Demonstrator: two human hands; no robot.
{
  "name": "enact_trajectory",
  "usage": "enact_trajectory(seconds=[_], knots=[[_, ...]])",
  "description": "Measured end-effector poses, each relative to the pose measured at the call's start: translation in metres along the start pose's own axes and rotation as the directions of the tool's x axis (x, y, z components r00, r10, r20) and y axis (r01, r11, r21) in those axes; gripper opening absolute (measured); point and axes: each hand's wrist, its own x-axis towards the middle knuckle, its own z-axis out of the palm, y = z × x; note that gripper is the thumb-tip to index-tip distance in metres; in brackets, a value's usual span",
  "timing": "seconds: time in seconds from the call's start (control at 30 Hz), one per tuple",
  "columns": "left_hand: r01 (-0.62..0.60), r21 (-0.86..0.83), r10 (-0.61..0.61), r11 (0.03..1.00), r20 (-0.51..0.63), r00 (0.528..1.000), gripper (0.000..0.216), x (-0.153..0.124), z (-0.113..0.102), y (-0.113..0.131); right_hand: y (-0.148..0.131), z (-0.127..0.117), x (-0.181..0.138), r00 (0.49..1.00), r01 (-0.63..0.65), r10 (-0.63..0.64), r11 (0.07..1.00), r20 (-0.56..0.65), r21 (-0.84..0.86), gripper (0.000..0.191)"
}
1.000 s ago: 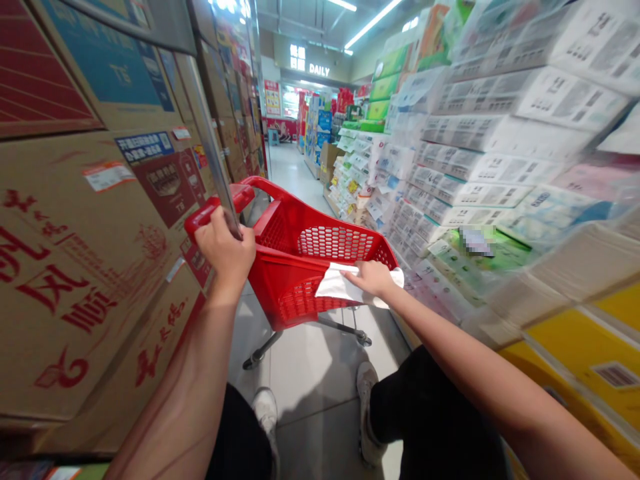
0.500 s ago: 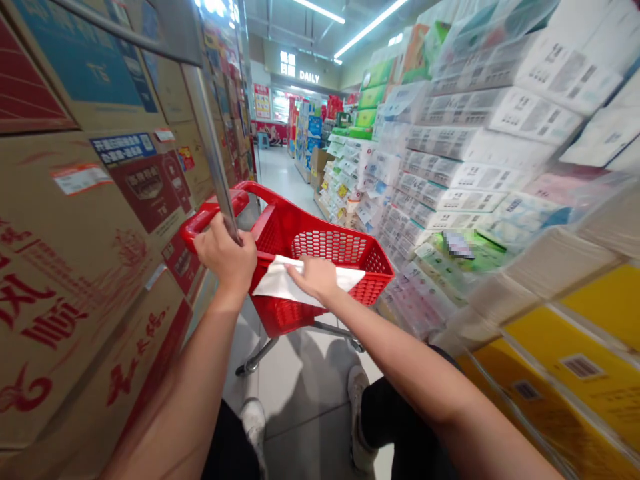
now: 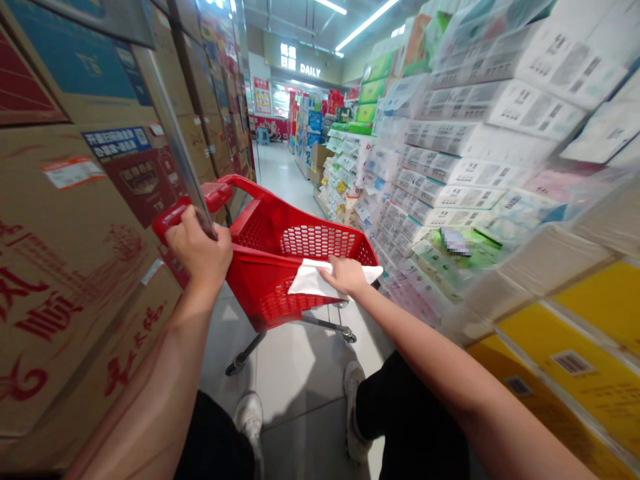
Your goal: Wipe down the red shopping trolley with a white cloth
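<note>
A red plastic shopping cart (image 3: pixel 245 277) stands in front of me, turned so its long side faces me. My left hand (image 3: pixel 200 247) is closed around the lower part of a metal pole (image 3: pixel 173 127) beside the cart's handle (image 3: pixel 167 220). Over the near rim lies a white cloth (image 3: pixel 307 280), draped down the outside of the basket. My right hand (image 3: pixel 349 275) presses on it, thumb on the outer side and fingers over the rim, toward the cart's far right end. The fingers' undersides are hidden.
Stacked cardboard cartons (image 3: pixel 60 267) rise close on the left. To the right are piled plastic-wrapped tissue packs (image 3: pixel 465 147) and yellow boxes (image 3: pixel 575 333). A tiled aisle floor (image 3: pixel 280 163) runs ahead between shelves. The cart's wheels (image 3: pixel 235 367) are near my shoes (image 3: pixel 249 417).
My right hand and the cloth have slid right along the rim, toward the cart's far end. My left hand, the pole and the cart's handle have shifted left.
</note>
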Motion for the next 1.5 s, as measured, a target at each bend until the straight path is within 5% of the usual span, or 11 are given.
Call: enact_trajectory(seconds=[0.13,0.23,0.47,0.6,0.77,1.03,1.13,1.3,1.5], knots=[[-0.001,-0.001,0.001,1.0,0.028,1.0,0.05,-0.001,0.002,0.011,0.05,0.007,-0.017,0.995,-0.089,0.09,0.995,0.039,-0.04,0.058],[0.036,-0.063,-0.034,0.997,0.04,0.999,0.051,-0.005,0.005,0.028,0.048,0.006,-0.016,0.993,-0.116,0.117,0.992,0.012,-0.05,0.055],[0.079,-0.124,-0.072,0.989,0.068,0.995,0.054,-0.017,0.014,0.054,-0.078,-0.014,0.03,0.985,0.06,-0.032,0.986,-0.17,0.156,0.063],[0.039,-0.078,-0.036,0.996,0.035,0.999,0.055,-0.014,0.018,0.043,-0.11,-0.019,0.039,0.971,0.111,-0.066,0.976,-0.23,0.19,0.059],[0.022,-0.085,-0.02,0.996,0.034,0.999,0.054,-0.005,0.015,0.025,-0.075,-0.009,0.025,0.986,0.077,-0.058,0.99,-0.156,0.12,0.052],[-0.024,-0.057,0.027,0.998,0.047,0.999,0.058,-0.002,0.013,0.014,0.056,0.014,-0.017,0.991,-0.136,0.136,0.989,0.006,-0.053,0.05],[-0.025,-0.067,0.027,0.997,0.038,0.999,0.057,-0.004,0.014,0.017,0.083,0.018,-0.028,0.977,-0.212,0.213,0.974,0.001,-0.084,0.05],[0.0,-0.053,0.0,0.999,0.002,1.0,0.058,-0.007,0.017,0.025,0.068,0.015,-0.022,0.974,-0.228,0.228,0.97,-0.007,-0.083,0.048],[0.032,-0.052,-0.031,0.998,0.01,0.999,0.057,-0.011,0.016,0.031,-0.018,0.002,0.009,0.986,-0.153,0.156,0.987,-0.066,0.046,0.039]])
